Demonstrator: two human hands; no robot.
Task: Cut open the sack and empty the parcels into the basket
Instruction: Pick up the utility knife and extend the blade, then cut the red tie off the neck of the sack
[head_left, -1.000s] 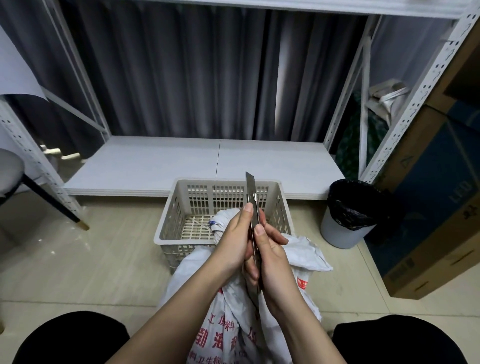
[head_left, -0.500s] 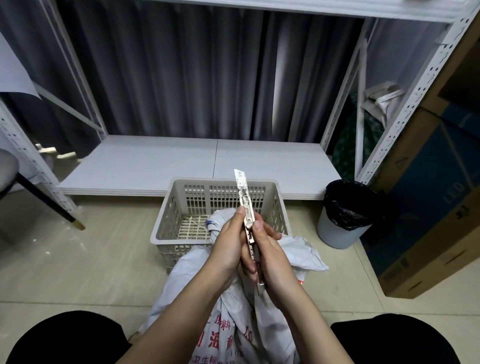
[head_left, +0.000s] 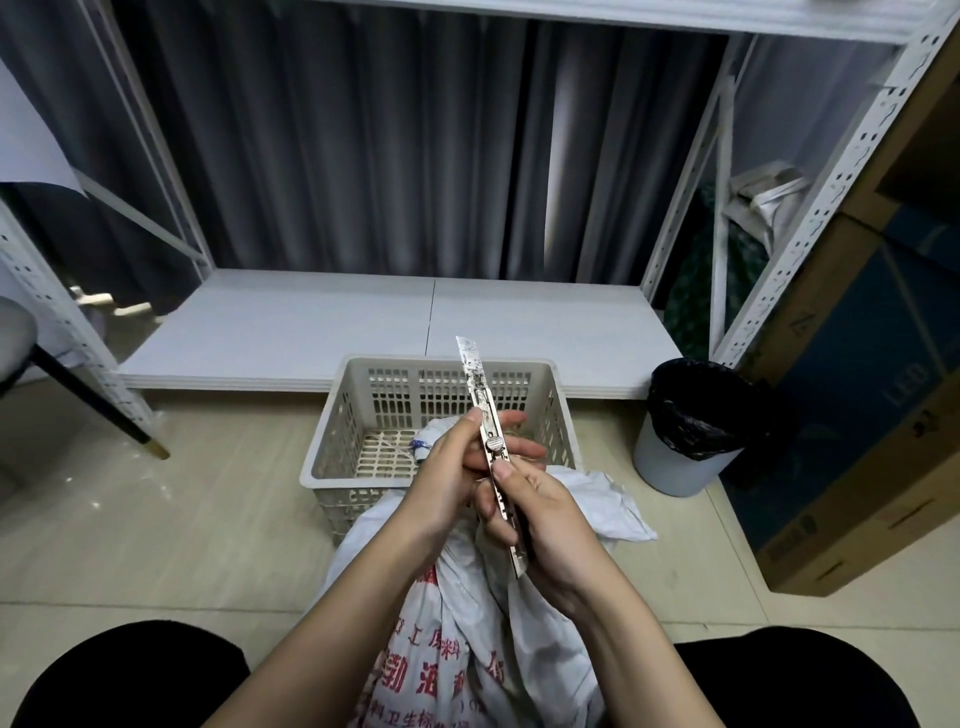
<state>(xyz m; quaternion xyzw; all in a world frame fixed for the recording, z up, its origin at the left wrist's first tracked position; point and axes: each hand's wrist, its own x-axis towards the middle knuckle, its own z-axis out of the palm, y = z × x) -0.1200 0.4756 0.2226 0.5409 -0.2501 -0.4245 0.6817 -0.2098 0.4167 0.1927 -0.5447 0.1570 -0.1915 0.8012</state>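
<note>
A white woven sack (head_left: 467, 649) with red print stands between my knees. Its tied neck (head_left: 431, 441) leans over the near rim of the beige plastic basket (head_left: 358, 415) on the floor. In front of the sack I hold a metal utility knife (head_left: 483, 405) upright, with its blade extended and tilted up to the left over the basket. My right hand (head_left: 550, 525) grips the lower handle, thumb just below the slider. My left hand (head_left: 447, 467) pinches the knife's body by the slider, thumb in front and fingers stretched behind it. No parcels show in the basket.
A grey bin with a black liner (head_left: 691, 421) stands right of the basket. Large cardboard boxes (head_left: 857, 441) line the right side. A low white shelf board (head_left: 311, 332) lies behind the basket between metal rack uprights. A chair leg (head_left: 88, 405) slants at the left.
The knife has turned from edge-on to flat-face view and tilted left. My left fingers have straightened out behind it. The sack and the basket stay put.
</note>
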